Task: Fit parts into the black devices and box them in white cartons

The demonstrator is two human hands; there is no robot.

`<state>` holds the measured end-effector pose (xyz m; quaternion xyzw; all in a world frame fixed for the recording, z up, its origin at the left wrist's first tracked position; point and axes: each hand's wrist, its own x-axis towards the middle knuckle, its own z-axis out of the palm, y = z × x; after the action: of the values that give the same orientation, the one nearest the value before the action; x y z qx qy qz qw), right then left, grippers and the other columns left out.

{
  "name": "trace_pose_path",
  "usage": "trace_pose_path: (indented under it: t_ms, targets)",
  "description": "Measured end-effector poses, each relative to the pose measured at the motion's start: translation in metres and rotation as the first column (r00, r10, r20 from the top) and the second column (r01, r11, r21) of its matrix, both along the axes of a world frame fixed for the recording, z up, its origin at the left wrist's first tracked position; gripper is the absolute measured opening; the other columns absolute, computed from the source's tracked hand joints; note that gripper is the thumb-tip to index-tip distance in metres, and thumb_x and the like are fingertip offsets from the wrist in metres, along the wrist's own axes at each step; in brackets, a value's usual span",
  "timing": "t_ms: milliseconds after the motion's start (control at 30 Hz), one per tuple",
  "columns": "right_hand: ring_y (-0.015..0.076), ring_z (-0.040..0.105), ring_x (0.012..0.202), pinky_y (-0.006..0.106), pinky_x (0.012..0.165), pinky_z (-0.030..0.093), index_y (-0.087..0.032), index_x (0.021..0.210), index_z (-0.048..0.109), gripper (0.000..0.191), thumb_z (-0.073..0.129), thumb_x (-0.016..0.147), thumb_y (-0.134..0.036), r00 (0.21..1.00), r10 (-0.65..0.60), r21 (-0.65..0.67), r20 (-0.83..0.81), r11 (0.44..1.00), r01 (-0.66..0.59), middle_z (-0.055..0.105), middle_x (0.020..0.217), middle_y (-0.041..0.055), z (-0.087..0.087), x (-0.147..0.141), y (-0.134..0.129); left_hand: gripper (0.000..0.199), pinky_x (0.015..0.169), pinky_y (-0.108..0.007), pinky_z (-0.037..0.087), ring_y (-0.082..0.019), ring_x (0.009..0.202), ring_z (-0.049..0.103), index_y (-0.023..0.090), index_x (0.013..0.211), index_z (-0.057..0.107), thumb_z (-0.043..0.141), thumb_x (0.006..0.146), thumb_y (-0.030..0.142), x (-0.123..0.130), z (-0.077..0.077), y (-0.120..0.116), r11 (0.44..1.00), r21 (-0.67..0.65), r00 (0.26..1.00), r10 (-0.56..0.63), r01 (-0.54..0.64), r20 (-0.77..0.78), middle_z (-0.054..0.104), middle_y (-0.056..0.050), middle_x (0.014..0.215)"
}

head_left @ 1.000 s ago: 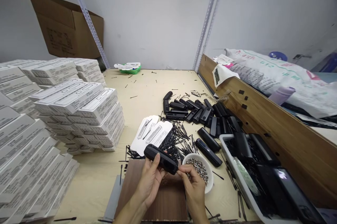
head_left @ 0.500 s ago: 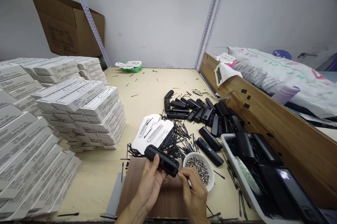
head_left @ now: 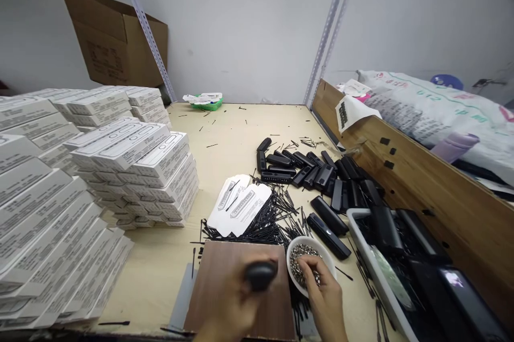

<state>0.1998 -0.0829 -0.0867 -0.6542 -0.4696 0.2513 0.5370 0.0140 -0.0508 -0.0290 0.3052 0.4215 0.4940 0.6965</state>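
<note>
A black handheld device [head_left: 261, 275], smeared by motion, is gripped in my left hand [head_left: 235, 302] above a brown board [head_left: 212, 272]. Its rounded end now faces the camera. My right hand [head_left: 323, 291] reaches over a white bowl [head_left: 289, 263] of small metal parts [head_left: 301, 251], thumb and fingertips pressed together at the parts; what lies between them is too small to make out. Behind the board, white printed cards [head_left: 244, 208] rest by a heap of thin black sticks [head_left: 267, 221]. More black devices [head_left: 321, 175] are piled farther back.
Stacked white boxes [head_left: 140, 171] fill the left side. On the right, a white bin [head_left: 385, 283] of black devices stands beside a wooden partition [head_left: 409, 176]. A green tray [head_left: 211, 105] sits at the back, and a cardboard box [head_left: 120, 47] stands behind the stacks.
My right hand has left the device's end and moved right to the bowl. My left hand has turned the device end-on. The camera view has shifted slightly.
</note>
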Motion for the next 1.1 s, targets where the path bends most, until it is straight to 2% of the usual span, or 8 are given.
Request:
trace_pose_path:
  t_ms: [200,367,600,667,767,900,1033,1100]
  targets:
    - [0.0214,0.059,0.081,0.03,0.072,0.045,-0.02,0.082,0.063,0.024,0.046,0.09,-0.036,0.967,0.069,0.035,0.244,0.996,-0.08,0.065,0.083,0.0054,0.034,0.01,0.065,0.046,0.102,-0.044,0.038,-0.032,0.113,0.055,0.022,0.115,0.061,0.069,0.073,0.038,0.037,-0.041,0.029,0.983,0.163,0.9,-0.003,0.082,-0.436,0.064,-0.013,0.117]
    - [0.0235,0.058,0.093,0.033,0.082,0.041,-0.019,0.082,0.063,0.014,0.05,0.086,-0.023,0.835,0.241,-0.266,0.495,0.957,-0.118,0.068,0.089,0.0077,0.043,-0.01,0.163,0.031,0.103,-0.044,0.035,-0.033,0.115,0.053,0.022,0.102,0.067,0.063,0.076,0.037,0.033,-0.038,0.086,0.931,0.266,0.738,-0.006,0.25,-0.675,0.065,-0.014,0.114]
    - [0.0355,0.058,0.099,0.041,0.082,0.039,-0.013,0.079,0.063,0.036,0.082,0.048,-0.014,0.833,0.304,-0.449,0.463,0.89,-0.075,0.067,0.094,0.0184,0.013,-0.028,0.22,0.071,0.113,-0.042,0.019,-0.034,0.138,0.023,0.004,0.135,0.043,0.06,0.066,0.01,-0.017,-0.044,0.121,0.856,0.012,0.085,-0.037,0.517,-0.996,0.03,-0.022,0.148]
    - [0.0305,0.061,0.088,0.038,0.078,0.04,-0.016,0.068,0.059,0.024,0.078,0.054,-0.014,0.835,0.355,-0.456,0.42,0.878,-0.144,0.067,0.081,0.0116,0.015,-0.021,0.221,0.072,0.113,-0.041,0.021,-0.032,0.136,0.028,0.006,0.138,0.04,0.059,0.069,0.014,-0.024,-0.04,0.127,0.845,0.052,0.129,-0.02,0.532,-0.991,0.035,-0.021,0.145]
    - [0.0214,0.06,0.084,0.032,0.079,0.04,-0.02,0.068,0.054,0.011,0.065,0.072,-0.019,0.83,0.416,-0.356,0.372,0.89,-0.286,0.065,0.077,0.003,0.033,-0.011,0.21,0.065,0.112,-0.043,0.023,-0.029,0.133,0.034,0.013,0.137,0.041,0.058,0.075,0.026,-0.032,-0.017,0.135,0.86,0.204,0.398,0.001,0.468,-0.917,0.042,-0.016,0.141]
    - [0.0165,0.056,0.09,0.029,0.085,0.039,-0.022,0.071,0.049,0.014,0.057,0.081,-0.026,0.811,0.524,-0.108,0.26,0.85,-0.515,0.064,0.086,0.0004,0.064,-0.004,0.181,0.056,0.102,-0.044,0.038,-0.029,0.115,0.054,0.015,0.121,0.055,0.063,0.076,0.046,-0.034,0.02,0.119,0.817,0.088,0.762,-0.485,0.569,-0.43,0.057,-0.015,0.126]
    - [0.0156,0.054,0.07,0.029,0.069,0.043,-0.022,0.066,0.044,0.027,0.067,0.074,-0.034,0.631,0.739,0.23,-0.234,0.673,-0.703,0.06,0.072,-0.001,0.07,0.0,0.145,0.068,0.081,-0.034,0.051,-0.023,0.085,0.067,0.007,0.112,0.059,0.06,0.074,0.063,-0.023,0.024,0.077,0.784,0.025,0.781,-0.62,0.62,0.075,0.067,-0.018,0.098]
    - [0.0157,0.053,0.069,0.029,0.069,0.043,-0.022,0.069,0.047,0.026,0.068,0.074,-0.038,0.638,0.682,0.284,-0.358,0.73,-0.622,0.059,0.07,-0.0016,0.062,-0.004,0.125,0.074,0.072,-0.033,0.052,-0.021,0.074,0.067,0.012,0.129,0.046,0.059,0.076,0.062,-0.017,0.019,0.057,0.835,-0.01,0.828,-0.544,0.55,0.137,0.068,-0.015,0.093]
